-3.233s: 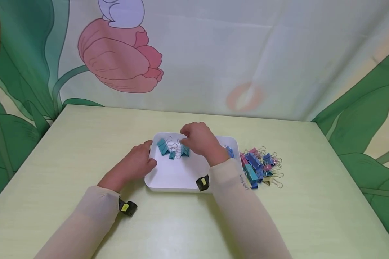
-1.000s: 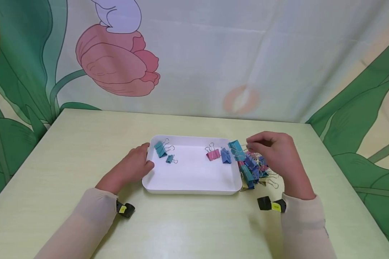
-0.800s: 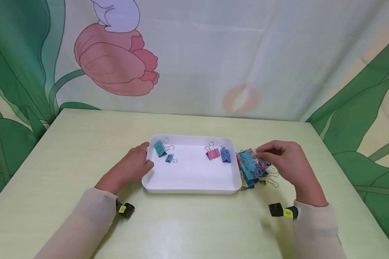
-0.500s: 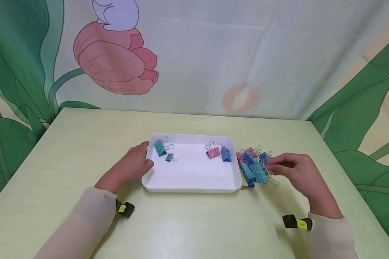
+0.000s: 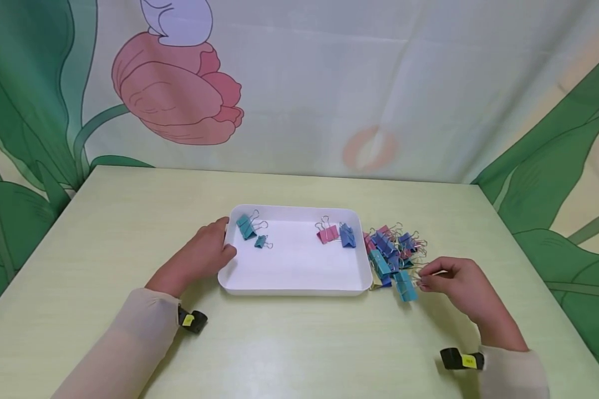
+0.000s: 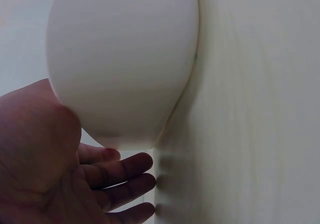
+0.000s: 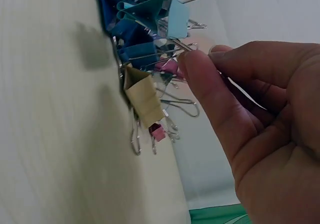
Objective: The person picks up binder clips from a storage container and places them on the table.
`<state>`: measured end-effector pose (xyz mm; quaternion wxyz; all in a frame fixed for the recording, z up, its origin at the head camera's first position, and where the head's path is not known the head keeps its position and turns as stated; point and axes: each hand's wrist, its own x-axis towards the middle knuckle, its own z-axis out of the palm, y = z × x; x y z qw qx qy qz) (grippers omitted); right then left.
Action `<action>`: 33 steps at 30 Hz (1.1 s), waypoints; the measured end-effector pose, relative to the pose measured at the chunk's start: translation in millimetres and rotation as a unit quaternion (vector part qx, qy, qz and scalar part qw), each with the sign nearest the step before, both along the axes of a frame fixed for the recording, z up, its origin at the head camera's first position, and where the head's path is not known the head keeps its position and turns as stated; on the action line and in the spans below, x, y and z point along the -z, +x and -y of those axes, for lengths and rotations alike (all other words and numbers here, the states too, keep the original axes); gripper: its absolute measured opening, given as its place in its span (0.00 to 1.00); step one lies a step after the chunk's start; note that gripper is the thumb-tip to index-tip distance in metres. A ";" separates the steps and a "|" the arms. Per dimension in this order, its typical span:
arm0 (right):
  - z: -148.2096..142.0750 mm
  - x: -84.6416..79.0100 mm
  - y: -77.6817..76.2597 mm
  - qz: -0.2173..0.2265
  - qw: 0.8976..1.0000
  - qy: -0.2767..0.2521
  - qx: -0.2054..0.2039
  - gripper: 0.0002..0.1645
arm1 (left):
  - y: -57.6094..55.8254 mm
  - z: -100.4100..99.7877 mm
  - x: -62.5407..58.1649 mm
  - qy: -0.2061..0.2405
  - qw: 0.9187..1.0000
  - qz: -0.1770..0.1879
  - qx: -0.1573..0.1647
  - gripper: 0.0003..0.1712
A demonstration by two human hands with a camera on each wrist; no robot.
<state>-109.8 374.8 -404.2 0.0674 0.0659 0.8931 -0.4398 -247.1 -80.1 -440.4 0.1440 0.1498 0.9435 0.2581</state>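
Note:
Between thumb and fingertips, my right hand (image 5: 461,288) pinches the wire handle of a teal binder clip (image 5: 405,286), held at the front right of the clip pile. The right wrist view shows the same teal binder clip (image 7: 155,13) beyond the fingertips. My left hand (image 5: 194,257) rests against the left end of a white tray (image 5: 294,277), thumb at the rim, fingers loosely extended along the outer wall. In the tray lie a larger teal clip (image 5: 246,227), a small teal clip (image 5: 260,241), a pink clip (image 5: 328,234) and a blue clip (image 5: 347,236).
A heap of binder clips (image 5: 386,244), blue, pink, teal and yellow, lies against the tray's right side. In the right wrist view, a yellow clip (image 7: 144,96) sits at the heap's edge. A printed curtain (image 5: 289,88) hangs behind the pale table (image 5: 279,343).
My right hand has gone from over the tray to the right, pinching a teal clip that lay in it. Over the last second it moves past the heap towards the front. The left hand stays.

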 end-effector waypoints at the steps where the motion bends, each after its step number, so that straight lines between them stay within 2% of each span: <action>1: -0.2 1.7 -0.3 0.003 1.000 -0.002 0.002 0.15 | 0.1 0.2 0.1 0.001 1.000 0.000 0.001 0.39; 11: -4.3 21.8 -5.3 0.029 1.000 -0.007 0.002 0.13 | 0.2 0.0 -0.7 0.004 1.000 0.002 0.000 0.39; 16: -2.6 23.5 -7.1 0.041 0.999 -0.006 0.020 0.13 | 0.4 0.4 -1.3 0.003 1.000 0.004 -0.002 0.39; 26: -10.5 10.2 0.8 0.046 0.993 0.104 0.021 0.16 | 1.0 0.9 -2.6 0.003 1.000 0.001 -0.001 0.38; 33: -18.2 12.9 2.4 0.048 0.991 0.127 0.018 0.16 | 1.5 -0.1 -3.7 -0.003 1.000 -0.002 0.001 0.39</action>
